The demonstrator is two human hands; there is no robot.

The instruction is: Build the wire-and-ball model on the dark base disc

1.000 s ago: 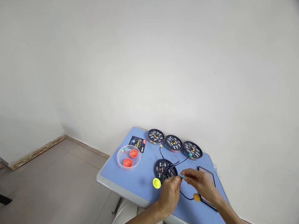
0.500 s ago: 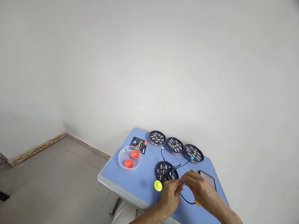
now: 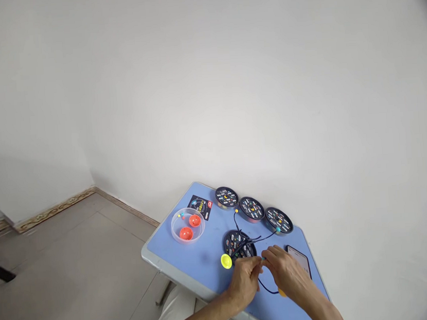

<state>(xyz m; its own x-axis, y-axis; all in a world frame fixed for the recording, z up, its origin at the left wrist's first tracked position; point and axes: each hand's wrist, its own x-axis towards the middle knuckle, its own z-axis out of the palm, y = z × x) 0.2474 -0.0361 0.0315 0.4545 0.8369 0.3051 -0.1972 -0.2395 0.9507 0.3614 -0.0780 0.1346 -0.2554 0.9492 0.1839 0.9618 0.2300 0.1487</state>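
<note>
The left forearm (image 3: 202, 319) and the right forearm (image 3: 319, 306) extend from the lower edge of the view and slant toward each other. The left hand (image 3: 243, 281) and the right hand (image 3: 285, 271) are bare, with fingers bent in a narrow pinch. Their fingertips (image 3: 257, 259) are very near each other, and the right hand shows its back.

With the middle disc (image 3: 230, 238) on the table (image 3: 202, 270) as hub, rods (image 3: 238, 248) cross it. Three boxes (image 3: 252, 207) stand from twelve to two o'clock along the far edge. A card (image 3: 199, 204) lies between ten and eleven; at ten, a tub (image 3: 180, 224) holds two half-shells (image 3: 186, 234) and beads (image 3: 182, 214). A cup (image 3: 226, 261) sits at half past seven, the left hand (image 3: 243, 277) at six, the right hand (image 3: 284, 268) at four, the phone (image 3: 301, 257) between three and four.
</note>
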